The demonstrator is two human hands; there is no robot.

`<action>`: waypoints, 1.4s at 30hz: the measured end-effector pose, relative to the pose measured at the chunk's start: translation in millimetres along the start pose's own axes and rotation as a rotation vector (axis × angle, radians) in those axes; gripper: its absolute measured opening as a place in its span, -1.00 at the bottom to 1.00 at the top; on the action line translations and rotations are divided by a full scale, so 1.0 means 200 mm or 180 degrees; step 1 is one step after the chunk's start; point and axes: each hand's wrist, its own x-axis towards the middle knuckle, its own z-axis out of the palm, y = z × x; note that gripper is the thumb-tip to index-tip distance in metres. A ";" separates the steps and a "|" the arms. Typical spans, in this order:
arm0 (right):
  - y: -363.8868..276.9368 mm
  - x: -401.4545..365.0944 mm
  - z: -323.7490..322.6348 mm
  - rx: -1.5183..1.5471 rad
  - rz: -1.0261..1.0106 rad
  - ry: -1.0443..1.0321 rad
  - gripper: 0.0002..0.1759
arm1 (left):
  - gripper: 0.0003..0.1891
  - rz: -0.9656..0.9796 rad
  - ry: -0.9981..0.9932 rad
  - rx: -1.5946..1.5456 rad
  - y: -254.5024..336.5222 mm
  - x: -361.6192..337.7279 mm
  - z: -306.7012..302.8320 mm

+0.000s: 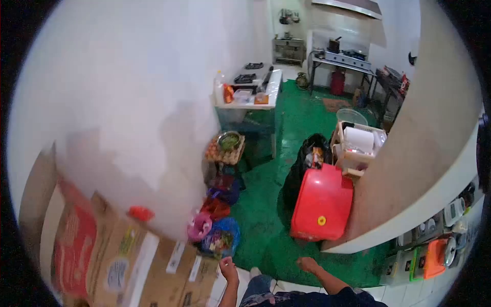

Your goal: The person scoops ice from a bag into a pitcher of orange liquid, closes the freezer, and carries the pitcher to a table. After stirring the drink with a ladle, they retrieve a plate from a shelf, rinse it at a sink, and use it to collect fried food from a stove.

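At the bottom centre my left hand [228,268] is closed, fingers curled together; anything inside them is too small to make out. Just beyond it on the floor sits a blue plastic bag [232,229] with mixed vegetable-like pieces [220,241] in it. A pink bag or basket [198,225] touches its left side. My right hand [308,264] hangs over the green floor [261,230] with fingers curled in, and nothing shows in it. Farther ahead of this hand stands a red plastic bin [323,204], apart from it.
Stacked cardboard boxes [153,271] fill the lower left. Egg trays [213,152] carrying a metal bowl [228,140] stand by the wall, near a table [248,106]. A black garbage bag [295,176] and a curved partition [409,169] are to the right; a stove [348,61] is at the back.
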 end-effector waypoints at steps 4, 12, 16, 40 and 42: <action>0.08 0.23 -0.26 0.0184 0.0045 -0.0047 -0.64 | -0.80 0.0449 -0.0815 -0.0197 0.33 0.50 0.51; -0.03 0.97 -1.31 0.2148 0.0993 0.2042 -0.72 | -0.76 0.0395 -0.1472 0.0147 1.11 1.18 1.68; -0.01 1.65 -1.96 0.1817 0.0352 0.2305 -0.73 | -0.76 0.0198 -0.1472 -0.0014 1.32 1.57 2.12; 1.49 2.99 -3.60 0.1423 0.2200 0.2602 -0.71 | -0.82 0.0116 -0.4053 0.0289 2.41 2.07 5.37; 1.71 3.08 -3.78 0.1469 0.2124 0.2917 -0.72 | -0.82 0.0124 -0.4168 0.0278 2.38 2.04 5.68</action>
